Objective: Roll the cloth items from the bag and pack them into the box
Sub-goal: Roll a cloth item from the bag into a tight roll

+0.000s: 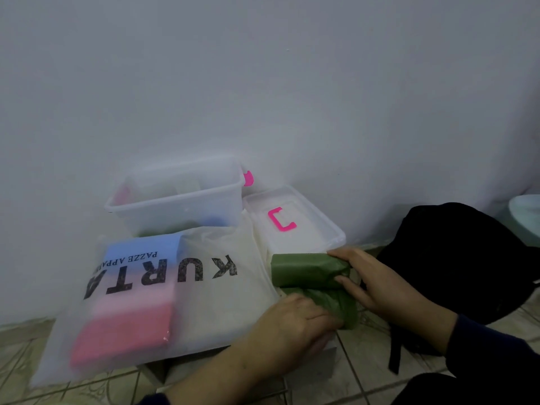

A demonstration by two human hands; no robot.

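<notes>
While half-rolled, green cloth (306,273) between 2 hands, right (377,285) gripping roll end, left (295,320) pinching tail.

We see a green cloth (306,273), partly rolled into a tight tube, lying beside the frosted bag (163,299). The bag lies flat, printed "KURTA", with blue, pink and red folded cloths showing through. The clear box (178,200) stands open behind it against the wall.
</notes>
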